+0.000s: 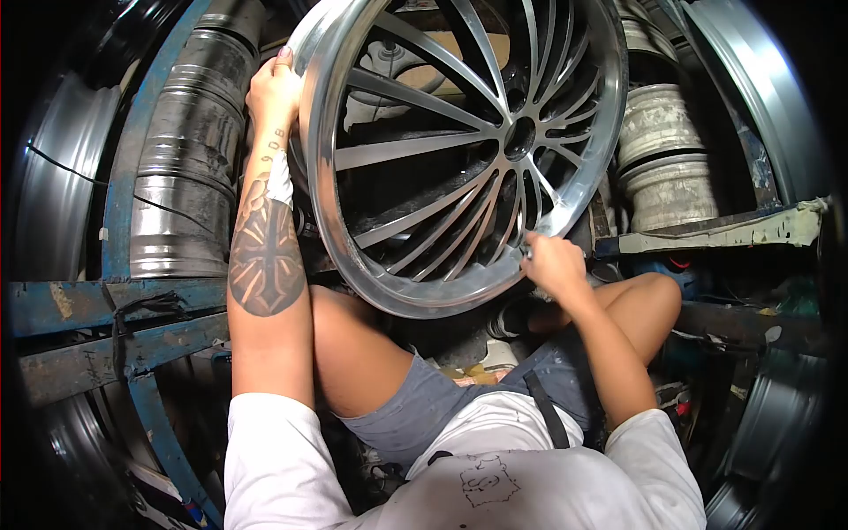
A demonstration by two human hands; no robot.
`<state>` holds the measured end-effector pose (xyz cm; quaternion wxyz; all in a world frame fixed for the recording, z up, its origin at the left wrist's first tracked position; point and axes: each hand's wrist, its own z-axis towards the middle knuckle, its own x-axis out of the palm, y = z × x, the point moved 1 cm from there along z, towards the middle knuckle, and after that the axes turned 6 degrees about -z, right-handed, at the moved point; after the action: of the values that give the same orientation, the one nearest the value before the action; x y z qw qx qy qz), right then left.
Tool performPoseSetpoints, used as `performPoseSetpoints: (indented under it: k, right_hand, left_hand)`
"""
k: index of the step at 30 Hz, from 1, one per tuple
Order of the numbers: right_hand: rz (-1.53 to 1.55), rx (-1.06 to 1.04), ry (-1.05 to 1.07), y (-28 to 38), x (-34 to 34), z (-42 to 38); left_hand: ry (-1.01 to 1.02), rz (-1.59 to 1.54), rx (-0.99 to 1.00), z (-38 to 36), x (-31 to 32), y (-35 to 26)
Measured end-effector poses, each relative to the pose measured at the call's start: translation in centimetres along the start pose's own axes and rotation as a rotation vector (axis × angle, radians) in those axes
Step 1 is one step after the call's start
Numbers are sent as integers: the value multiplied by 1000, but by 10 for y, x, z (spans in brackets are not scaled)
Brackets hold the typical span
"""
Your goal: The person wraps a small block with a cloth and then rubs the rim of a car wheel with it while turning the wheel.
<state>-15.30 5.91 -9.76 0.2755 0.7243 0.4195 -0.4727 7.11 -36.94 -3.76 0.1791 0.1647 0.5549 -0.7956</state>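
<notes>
A large multi-spoke alloy wheel (442, 146) stands tilted in front of me, its polished face and lip turned toward me. My left hand (276, 88) is closed on the outer edge of the wheel at its upper left, the fingers partly hidden by the rim. At the lower right of the lip, my right hand (555, 265) has its fingers curled together against the metal. Something small may be pinched in them, but I cannot make it out. The wheel's lower edge sits between my bent legs.
Several silver wheel barrels (185, 132) are stacked behind blue metal framing (124, 168) on the left. More dull wheels (664, 150) stand on the right above a worn ledge (729, 233). A large bright rim (751, 79) leans at far right.
</notes>
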Motion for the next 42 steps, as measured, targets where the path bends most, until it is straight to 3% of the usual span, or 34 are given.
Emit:
performPoseSetpoints:
  k: [3,5,13,27,31,34,37,39,42]
  right_hand:
    - [125,62,-129,-16,-1,11]
    - [6,49,-41,-1,8,9]
    - [90,91,-16,1,-4,5]
    - [1,84,-89,3,12,7]
    - [98,105,-156,-14,6,21]
    - [58,90,-77,-1,8,6]
    - [126,82,-74,-18,8,17]
    - [85,47,-88,-10,3,13]
    - [76,53,-103,0,4,8]
  left_hand:
    - [50,13,-27,-2,-4,-6]
    - [90,12,-78,-8,-9,-14]
    - [81,-29,-113,-14,-10,-27]
    - [87,37,-119,-13,-12,-34]
    - [87,14,-121,-15,-10,-37]
    - [52,-22,-85,-19,-9,-37]
    - [59,-134,-230,-34,-12,-60]
    - [28,20,-37,-17,-6,-31]
    - [-26,-11,-83,-18,-13,-38]
